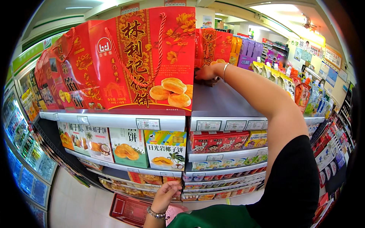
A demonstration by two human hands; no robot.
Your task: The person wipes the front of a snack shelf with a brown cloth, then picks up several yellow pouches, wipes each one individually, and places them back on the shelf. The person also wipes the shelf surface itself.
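My right hand (207,73) reaches far across the dark top shelf (225,98) and presses a crumpled dark cloth (211,82) against its surface. Just left of that hand stands a large red gift bag (139,62) with twisted red cord handles and printed round pastries. My left hand (167,192) hangs low in front of the lower shelves, its fingers loosely bent and holding nothing that I can see. Packaged baked goods (148,179) lie on the shelf behind it. Part of the cloth is hidden under my right hand.
Spouted pouches (302,92) and purple packs (251,50) line the top shelf's far side. Boxed pastries (166,151) and red cartons (215,141) fill the tier below. A red shopping basket (128,209) sits on the floor. Glass-door coolers (30,136) stand left.
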